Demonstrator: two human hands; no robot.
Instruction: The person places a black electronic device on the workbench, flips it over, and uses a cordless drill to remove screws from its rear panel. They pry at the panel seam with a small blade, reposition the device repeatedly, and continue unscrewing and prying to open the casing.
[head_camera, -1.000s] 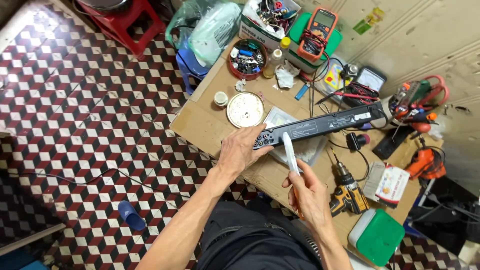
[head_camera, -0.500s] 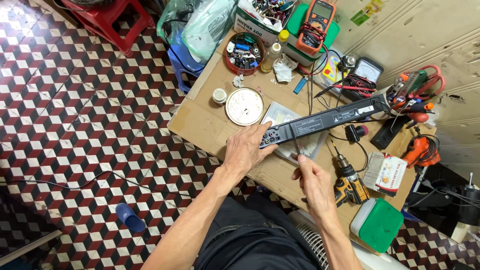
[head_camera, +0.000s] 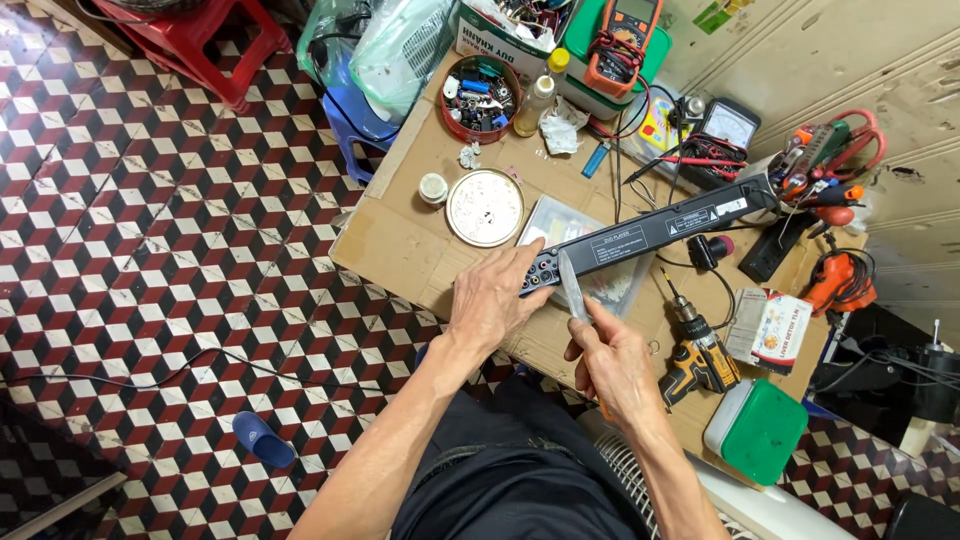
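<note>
Seen from above, we steady a long black electronics unit (head_camera: 640, 235) at a crowded cardboard-topped workbench (head_camera: 400, 240). The unit stands on its edge, running from near the bench's middle up toward the right, its socketed end toward us. Our left hand (head_camera: 495, 295) lies over that near end, fingers spread and curled against its face, gripping it upright. Our right hand (head_camera: 610, 360) closes around the handle of a slim pale tool (head_camera: 572, 285), whose tip points up and touches the unit just beside the left fingers; what kind of tool it is we cannot tell. Behind the unit lies a clear plastic parts box (head_camera: 560, 225), and to its left a round white dish (head_camera: 485, 207). A yellow-and-black cordless drill (head_camera: 700, 350) rests just right of our right hand, a green-lidded case (head_camera: 757, 430) beyond it. A red tin of small parts (head_camera: 480, 98) and an orange multimeter (head_camera: 625, 35) sit at the far edge.
</note>
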